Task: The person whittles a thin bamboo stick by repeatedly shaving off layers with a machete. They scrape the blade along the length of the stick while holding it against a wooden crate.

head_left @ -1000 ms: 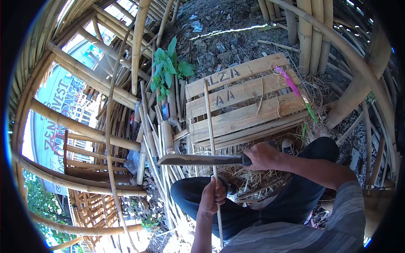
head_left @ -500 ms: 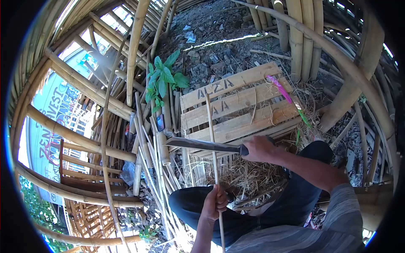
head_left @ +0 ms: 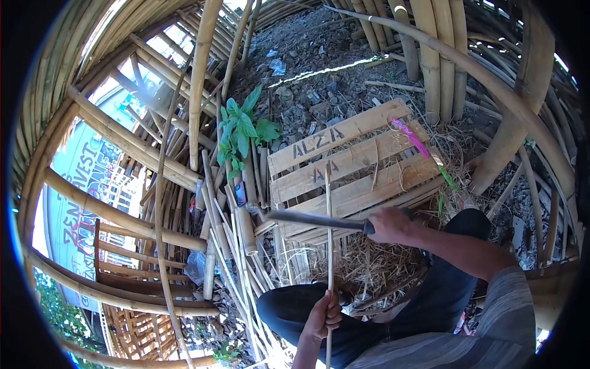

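My right hand [head_left: 390,226] is closed around the dark handle of a machete [head_left: 316,220], whose blade points left. The blade lies across a thin, pale bamboo strip [head_left: 330,261] and overlaps it in this view. Lower down, my left hand [head_left: 324,315] is wrapped round that strip, thumb upward, holding it nearly upright between my bent knees. The strip's upper end rises in front of a wooden slatted crate [head_left: 362,184] with dark stencilled letters.
Long bamboo strips [head_left: 246,270] lean to the left of my knee. Straw [head_left: 362,267] lies below the crate, and a pink and green cord [head_left: 413,140] rests on its right side. A leafy plant [head_left: 239,130] grows behind. Bamboo poles [head_left: 123,224] frame the left side.
My left hand and the bamboo strip are lower, the strip's top end having dropped towards the blade. The machete has turned to show a narrower side. The whole view has shifted slightly.
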`<action>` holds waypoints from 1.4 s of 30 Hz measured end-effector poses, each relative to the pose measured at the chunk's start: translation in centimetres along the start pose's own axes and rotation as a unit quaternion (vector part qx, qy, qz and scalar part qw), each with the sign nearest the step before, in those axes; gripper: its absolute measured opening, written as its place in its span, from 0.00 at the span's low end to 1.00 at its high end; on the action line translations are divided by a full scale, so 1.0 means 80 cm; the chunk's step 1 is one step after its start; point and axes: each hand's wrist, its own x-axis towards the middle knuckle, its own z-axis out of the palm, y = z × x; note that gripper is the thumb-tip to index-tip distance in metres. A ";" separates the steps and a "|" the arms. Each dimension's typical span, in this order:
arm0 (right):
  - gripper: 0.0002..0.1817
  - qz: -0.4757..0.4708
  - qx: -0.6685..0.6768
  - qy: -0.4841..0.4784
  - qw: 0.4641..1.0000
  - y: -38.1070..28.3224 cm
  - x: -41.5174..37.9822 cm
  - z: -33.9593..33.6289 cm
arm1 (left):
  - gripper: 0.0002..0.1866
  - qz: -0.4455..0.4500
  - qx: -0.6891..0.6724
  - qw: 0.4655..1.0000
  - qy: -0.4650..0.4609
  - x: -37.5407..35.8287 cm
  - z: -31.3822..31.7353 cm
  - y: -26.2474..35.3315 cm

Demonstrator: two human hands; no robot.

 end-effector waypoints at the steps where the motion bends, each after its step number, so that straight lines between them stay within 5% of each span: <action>1: 0.15 -0.068 -0.030 -0.009 0.997 -0.002 -0.006 0.007 | 0.20 0.000 -0.001 1.000 0.001 -0.006 0.000 -0.002; 3: 0.15 -0.074 -0.060 -0.042 0.995 0.006 0.002 0.003 | 0.20 -0.047 -0.051 0.998 -0.010 -0.017 -0.005 -0.012; 5: 0.15 0.114 0.021 -0.072 0.991 0.023 0.027 -0.019 | 0.20 -0.071 -0.075 0.994 -0.022 -0.036 -0.020 -0.040; 6: 0.15 0.115 0.027 -0.074 0.990 0.028 0.031 -0.019 | 0.20 -0.091 -0.095 0.991 -0.036 -0.047 -0.026 -0.046; 8: 0.13 0.021 -0.039 0.070 0.997 0.040 0.034 -0.018 | 0.20 -0.073 -0.082 0.993 -0.043 -0.062 -0.029 -0.048; 11: 0.14 0.008 0.042 0.131 0.990 0.014 0.029 -0.028 | 0.20 -0.033 -0.041 0.997 -0.058 -0.053 -0.022 -0.038; 13: 0.15 0.015 0.059 0.122 0.991 0.005 0.023 -0.015 | 0.20 -0.010 0.005 1.000 -0.007 -0.045 -0.016 -0.021; 18: 0.13 -0.139 -0.026 0.006 0.990 -0.032 -0.012 -0.001 | 0.20 0.038 0.016 0.999 0.018 -0.016 0.011 0.026; 23: 0.12 0.059 0.037 0.007 0.998 0.017 0.033 -0.023 | 0.20 -0.070 -0.053 0.995 -0.048 -0.027 0.009 -0.015; 25: 0.13 0.009 -0.010 0.055 0.998 0.025 0.033 -0.030 | 0.20 -0.056 -0.062 0.995 -0.049 -0.025 0.012 -0.018; 32: 0.17 -0.115 0.013 -0.048 0.992 -0.025 -0.002 0.000 | 0.20 -0.036 -0.116 0.990 -0.077 -0.011 0.000 0.001; 35: 0.16 -0.014 0.019 -0.041 0.999 0.010 0.037 -0.019 | 0.19 -0.094 -0.069 0.993 -0.024 -0.036 0.006 -0.012; 39: 0.13 0.048 0.035 0.035 0.998 0.006 0.037 -0.022 | 0.19 -0.076 -0.132 0.984 -0.097 -0.019 0.004 -0.022; 42: 0.13 -0.058 0.051 -0.006 0.997 -0.023 0.006 0.001 | 0.19 -0.024 -0.299 0.927 -0.226 -0.005 -0.007 -0.001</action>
